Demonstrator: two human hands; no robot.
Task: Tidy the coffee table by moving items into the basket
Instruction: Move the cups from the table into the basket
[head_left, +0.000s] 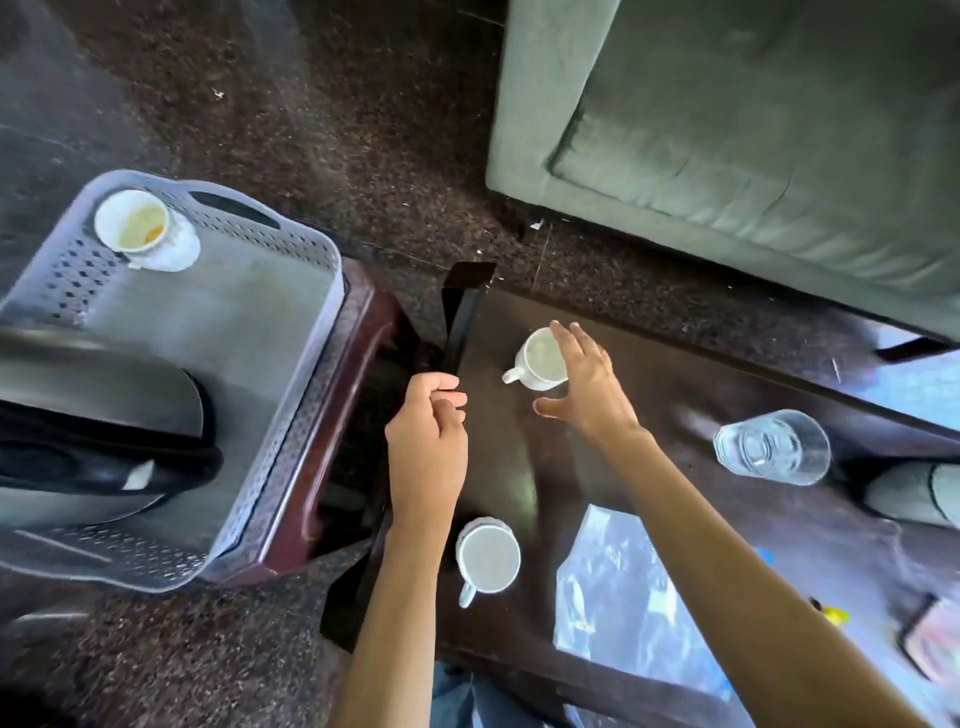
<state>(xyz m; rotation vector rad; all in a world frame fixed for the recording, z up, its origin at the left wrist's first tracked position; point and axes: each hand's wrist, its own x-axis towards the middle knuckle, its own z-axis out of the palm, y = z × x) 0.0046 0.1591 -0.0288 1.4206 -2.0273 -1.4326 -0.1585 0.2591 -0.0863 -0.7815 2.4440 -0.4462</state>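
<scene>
- Nearest you, at six o'clock, your two forearms reach out over the table (649, 395), and a white mug (488, 555) stands just beside your left wrist, handle toward you.
- Your left hand (426, 441) sits at the table's nine o'clock edge, fingers curled loosely together with nothing clamped in them that I can see.
- Your right hand (584, 387) is spread wide, fingers apart, over the second white cup (540, 358) at twelve o'clock; whether it touches the cup yet I cannot tell.
- The basket (291, 410) stands off the table at nine o'clock, already holding a stained cup (134, 221) in its far corner and a dark kettle-like thing (98, 436) at its near end.
- The step in hand looks like picking up that far cup. Next, close round its body, lift it level, and carry it toward nine o'clock into the bare middle of the basket.
- A clear glass (772, 447) waits at three o'clock, well apart.
</scene>
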